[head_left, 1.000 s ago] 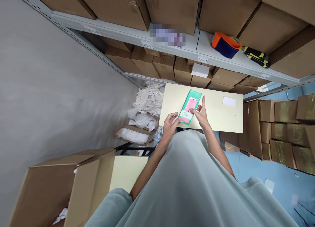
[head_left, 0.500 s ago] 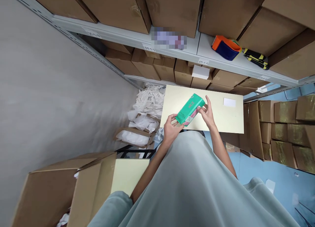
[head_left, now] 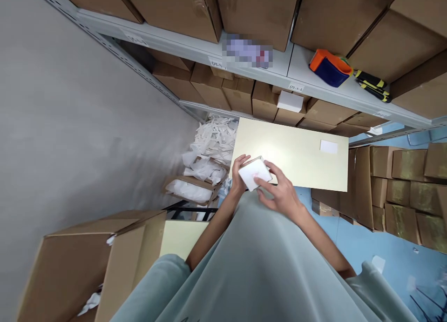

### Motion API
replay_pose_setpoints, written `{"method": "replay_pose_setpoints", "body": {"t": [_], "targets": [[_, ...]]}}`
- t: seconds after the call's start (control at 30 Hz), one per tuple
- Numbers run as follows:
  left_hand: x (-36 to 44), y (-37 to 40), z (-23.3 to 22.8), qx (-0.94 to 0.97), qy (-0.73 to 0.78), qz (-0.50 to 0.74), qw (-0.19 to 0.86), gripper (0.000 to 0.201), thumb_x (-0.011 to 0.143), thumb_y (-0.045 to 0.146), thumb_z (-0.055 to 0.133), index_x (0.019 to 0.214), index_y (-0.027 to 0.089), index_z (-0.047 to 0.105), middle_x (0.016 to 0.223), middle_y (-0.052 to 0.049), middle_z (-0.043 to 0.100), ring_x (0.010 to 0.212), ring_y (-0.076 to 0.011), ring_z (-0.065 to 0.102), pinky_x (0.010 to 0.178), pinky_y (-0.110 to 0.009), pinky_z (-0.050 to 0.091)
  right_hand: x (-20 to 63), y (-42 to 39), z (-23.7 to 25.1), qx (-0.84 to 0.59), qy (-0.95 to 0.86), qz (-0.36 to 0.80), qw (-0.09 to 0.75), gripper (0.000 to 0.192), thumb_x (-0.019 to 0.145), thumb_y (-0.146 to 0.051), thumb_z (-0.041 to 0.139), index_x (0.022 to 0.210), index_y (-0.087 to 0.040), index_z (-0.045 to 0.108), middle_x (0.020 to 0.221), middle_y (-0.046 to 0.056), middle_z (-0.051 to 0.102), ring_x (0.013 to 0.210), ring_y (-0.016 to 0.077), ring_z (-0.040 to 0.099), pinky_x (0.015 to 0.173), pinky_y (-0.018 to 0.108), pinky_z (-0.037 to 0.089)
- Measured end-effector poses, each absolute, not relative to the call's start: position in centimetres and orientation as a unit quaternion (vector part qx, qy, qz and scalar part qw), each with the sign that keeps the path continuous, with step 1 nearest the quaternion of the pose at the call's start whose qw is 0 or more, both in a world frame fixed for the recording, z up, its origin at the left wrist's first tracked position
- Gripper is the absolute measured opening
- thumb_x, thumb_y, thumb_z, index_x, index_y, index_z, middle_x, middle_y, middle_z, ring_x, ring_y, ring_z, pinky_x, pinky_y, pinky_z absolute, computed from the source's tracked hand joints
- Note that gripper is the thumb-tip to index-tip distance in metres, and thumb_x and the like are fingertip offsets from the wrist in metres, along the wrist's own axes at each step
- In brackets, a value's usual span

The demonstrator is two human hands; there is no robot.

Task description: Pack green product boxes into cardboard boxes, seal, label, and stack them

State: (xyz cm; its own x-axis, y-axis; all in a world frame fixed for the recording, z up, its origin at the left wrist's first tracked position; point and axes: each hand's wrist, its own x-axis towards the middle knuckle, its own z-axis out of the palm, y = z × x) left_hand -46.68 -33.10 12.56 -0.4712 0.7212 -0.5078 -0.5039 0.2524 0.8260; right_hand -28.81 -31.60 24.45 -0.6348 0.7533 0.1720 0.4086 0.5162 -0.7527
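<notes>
Turned over since half a second ago, the small box now shows a plain white face where its green and pink side showed, and it sits lower, close to the person's body at the near edge of the cream tabletop. Left hand wraps the box's left end, fingers curled over its top. Right hand has dropped from the box's far side to its near right corner, fingers half spread, with the fingertips touching the white face. Both hands hold the box above the table edge. A white label lies far off on the tabletop's right side. Beyond, cardboard cartons fill the grey shelving, where an orange and blue tape dispenser rests. Left of the table, crumpled white wrappers are heaped, and an open carton stands at lower left.
</notes>
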Motion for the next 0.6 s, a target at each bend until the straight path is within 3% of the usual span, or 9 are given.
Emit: {"method": "replay_pose_setpoints", "body": {"t": [0.1, 0.2, 0.37, 0.6], "targets": [[-47.0, -33.4, 12.3, 0.104, 0.589, 0.620, 0.509, 0.045, 0.078, 0.046, 0.087, 0.115, 0.027, 0.068, 0.133, -0.012, 0.076, 0.126, -0.0293, 0.075, 0.107, -0.042, 0.062, -28.7, -33.1, 24.1, -0.323, -0.850, 0.352, 0.223, 0.053, 0.095, -0.018, 0.077, 0.139, -0.047, 0.079, 0.171, 0.003, 0.060, 0.156, 0.0360, 0.061, 0.121, 0.062, 0.063], [-46.6, -33.3, 11.4, 0.080, 0.592, 0.606, 0.525, 0.046, 0.079, 0.052, 0.083, 0.114, 0.027, 0.066, 0.129, -0.011, 0.076, 0.117, -0.0280, 0.076, 0.098, -0.040, 0.064, -28.3, -32.7, 23.6, -0.343, -0.844, 0.353, 0.215, 0.055, 0.097, -0.018, 0.075, 0.143, -0.048, 0.076, 0.174, 0.001, 0.057, 0.156, 0.0358, 0.062, 0.121, 0.063, 0.064], [-44.8, -33.3, 9.0, -0.085, 0.602, 0.580, 0.542, 0.041, 0.081, 0.054, 0.070, 0.108, 0.025, 0.065, 0.122, -0.011, 0.076, 0.105, -0.0245, 0.075, 0.073, -0.031, 0.060, -28.0, -27.8, 21.2, -0.433, -0.796, 0.360, 0.221, 0.051, 0.105, -0.030, 0.069, 0.155, -0.039, 0.067, 0.183, 0.006, 0.047, 0.162, 0.0370, 0.054, 0.126, 0.067, 0.057], [-43.7, -32.6, 6.1, -0.279, 0.594, 0.550, 0.517, 0.034, 0.084, 0.048, 0.079, 0.096, 0.025, 0.057, 0.094, -0.004, 0.066, 0.081, -0.0164, 0.070, 0.069, -0.026, 0.060, -30.5, -17.8, 14.0, -0.447, -0.790, 0.394, 0.142, 0.056, 0.104, -0.039, 0.062, 0.158, -0.025, 0.062, 0.169, 0.016, 0.058, 0.144, 0.0351, 0.067, 0.116, 0.058, 0.065]]}}
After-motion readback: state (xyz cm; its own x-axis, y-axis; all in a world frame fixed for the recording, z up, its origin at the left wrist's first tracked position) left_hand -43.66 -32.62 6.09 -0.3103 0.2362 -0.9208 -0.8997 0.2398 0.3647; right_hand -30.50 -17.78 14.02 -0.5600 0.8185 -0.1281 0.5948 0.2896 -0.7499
